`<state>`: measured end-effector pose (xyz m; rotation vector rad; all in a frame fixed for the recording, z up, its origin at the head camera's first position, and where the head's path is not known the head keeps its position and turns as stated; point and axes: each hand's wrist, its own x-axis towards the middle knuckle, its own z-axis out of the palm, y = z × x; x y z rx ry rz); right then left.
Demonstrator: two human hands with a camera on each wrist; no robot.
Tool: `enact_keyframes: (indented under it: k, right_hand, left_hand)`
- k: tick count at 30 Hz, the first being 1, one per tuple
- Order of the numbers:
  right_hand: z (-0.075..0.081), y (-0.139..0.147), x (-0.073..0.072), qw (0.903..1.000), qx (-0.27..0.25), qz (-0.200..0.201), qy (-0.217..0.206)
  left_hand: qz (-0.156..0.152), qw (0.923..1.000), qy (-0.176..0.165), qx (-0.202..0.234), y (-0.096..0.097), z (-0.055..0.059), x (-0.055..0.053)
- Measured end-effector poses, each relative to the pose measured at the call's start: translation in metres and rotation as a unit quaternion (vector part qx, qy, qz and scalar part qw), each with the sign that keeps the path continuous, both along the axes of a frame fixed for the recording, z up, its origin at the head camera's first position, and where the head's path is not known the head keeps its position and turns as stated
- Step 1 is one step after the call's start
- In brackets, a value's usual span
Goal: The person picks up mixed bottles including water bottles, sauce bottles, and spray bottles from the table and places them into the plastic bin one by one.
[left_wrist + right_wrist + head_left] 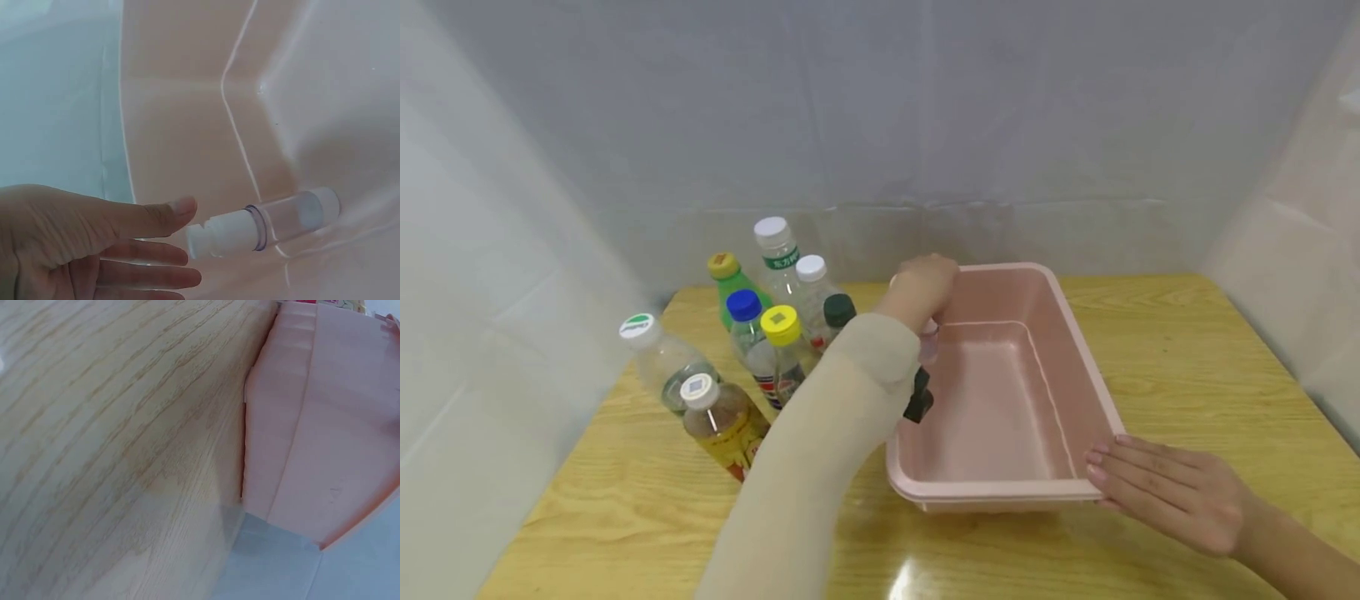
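Note:
My left hand reaches over the left far part of the pink plastic basin. In the left wrist view its thumb and fingers are spread apart, with the tips right at the white top of a small clear bottle. That bottle has a purplish collar and leans inside the basin against its wall. A bit of it shows below the hand in the head view. My right hand lies with straight fingers on the basin's near right corner.
Left of the basin stand several capped bottles, among them a brown drink bottle, a yellow-capped bottle and a green bottle. The left sleeve hides part of the group. All stand on a wooden table before a pale sheet.

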<state>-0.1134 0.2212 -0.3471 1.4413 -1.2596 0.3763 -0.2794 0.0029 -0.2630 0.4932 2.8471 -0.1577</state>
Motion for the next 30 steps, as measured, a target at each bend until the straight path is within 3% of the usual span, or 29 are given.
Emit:
enact_keyframes:
  k: [4,11,22,30]
  right_hand:
    - [0.0,0.0,-0.001,1.0,0.001,0.0,-0.002]
    - [0.0,0.002,-0.001,0.9999,0.003,-0.007,-0.007]
    - [0.0,0.004,-0.001,0.9998,-0.005,-0.018,-0.005]
    - [-0.001,0.005,-0.002,0.9996,-0.006,-0.026,-0.006]
  left_hand:
    - [-0.01,0.9999,0.006,0.006,-0.001,0.005,0.0]
    - [-0.004,0.9985,-0.039,0.038,-0.002,0.019,0.002]
    - [-0.014,0.998,-0.025,0.056,0.0,0.029,0.007]
    - [-0.018,0.9966,-0.035,0.073,-0.005,0.038,0.011]
